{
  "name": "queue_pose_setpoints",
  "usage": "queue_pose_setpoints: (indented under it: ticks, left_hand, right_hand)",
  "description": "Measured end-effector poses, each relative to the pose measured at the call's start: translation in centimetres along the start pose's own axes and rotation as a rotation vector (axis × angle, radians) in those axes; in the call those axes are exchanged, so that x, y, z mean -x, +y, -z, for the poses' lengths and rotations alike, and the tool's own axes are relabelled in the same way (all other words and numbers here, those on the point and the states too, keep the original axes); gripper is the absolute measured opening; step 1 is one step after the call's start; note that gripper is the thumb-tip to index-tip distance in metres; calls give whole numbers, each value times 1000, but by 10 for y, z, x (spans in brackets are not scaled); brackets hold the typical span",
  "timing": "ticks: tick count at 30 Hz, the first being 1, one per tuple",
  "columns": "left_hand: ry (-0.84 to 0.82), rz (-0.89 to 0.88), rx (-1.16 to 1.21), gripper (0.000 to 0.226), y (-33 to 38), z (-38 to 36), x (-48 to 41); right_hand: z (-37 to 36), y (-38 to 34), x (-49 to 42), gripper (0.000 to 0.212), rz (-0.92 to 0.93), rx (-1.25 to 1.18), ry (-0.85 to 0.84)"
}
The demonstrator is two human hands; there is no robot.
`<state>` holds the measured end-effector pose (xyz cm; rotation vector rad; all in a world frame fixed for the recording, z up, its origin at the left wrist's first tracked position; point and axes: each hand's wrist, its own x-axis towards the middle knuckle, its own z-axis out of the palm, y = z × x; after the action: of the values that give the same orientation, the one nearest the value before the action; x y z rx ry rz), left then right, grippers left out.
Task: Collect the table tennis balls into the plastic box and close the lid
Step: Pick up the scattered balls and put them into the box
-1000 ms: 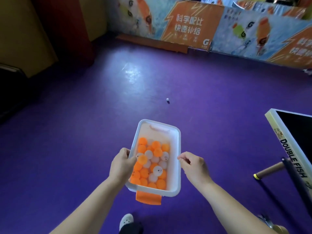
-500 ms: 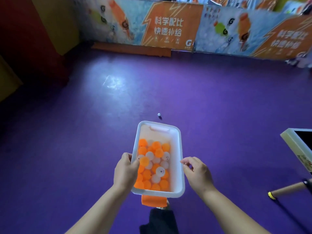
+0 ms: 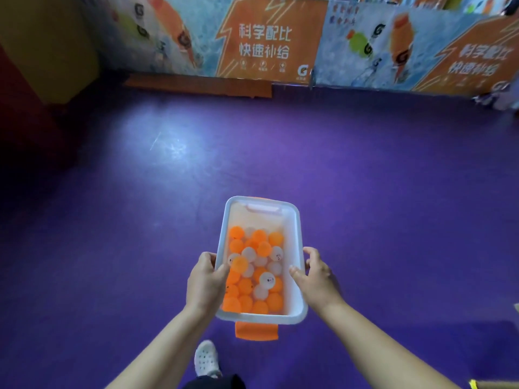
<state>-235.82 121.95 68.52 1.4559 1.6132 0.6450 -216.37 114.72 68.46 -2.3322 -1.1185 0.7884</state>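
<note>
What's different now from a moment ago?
The right hand, open beside the plastic box earlier, has taken hold of its right rim. The little ball on the floor ahead is gone from view, as is the table at right. The left hand still holds the left rim; the balls stay inside, no lid.

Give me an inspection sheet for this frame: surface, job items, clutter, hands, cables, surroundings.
Surface: purple floor, glare patch at left, no loose ball seen on it.
Job's things: white plastic box held open, no lid on it or in sight; orange and white table tennis balls fill the near part; orange latch hangs at the near end.
Clutter: nothing seen.
Grippers: left hand grips the box's left rim; right hand at the right rim, thumb over the edge.
Cables: nothing seen.
Surroundings: printed barrier panels at the far edge; white shoe below the box.
</note>
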Motion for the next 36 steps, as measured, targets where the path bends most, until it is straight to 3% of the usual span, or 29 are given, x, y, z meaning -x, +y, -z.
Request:
queue_pose_setpoints:
  ticks: [4,7,14,20,27,36]
  left_hand:
    - [-59,-11,-4,12,27,-27,-95]
    - [-131,-43,-29,12,51,-45,-172]
    - [-324,-75,-168,19,100,-87,-330]
    - [-503,-54,-226,17,111,-146,-433]
    - [-381,97,-220,17,78,-211,-564]
    - [-462,157,-428,25,-53,-366,-722]
  right_hand:
    - [1,-26,-81,51,-126,-6,28]
    - [2,-45,-144,22,-216,-20,87]
    - [-1,-75,-273,26,-395,-90,229]
    - [-5,-55,-370,29,-508,-69,256]
    - [-31,-3,-502,23,-595,39,191]
    - [-152,89,-692,26,-653,73,183]
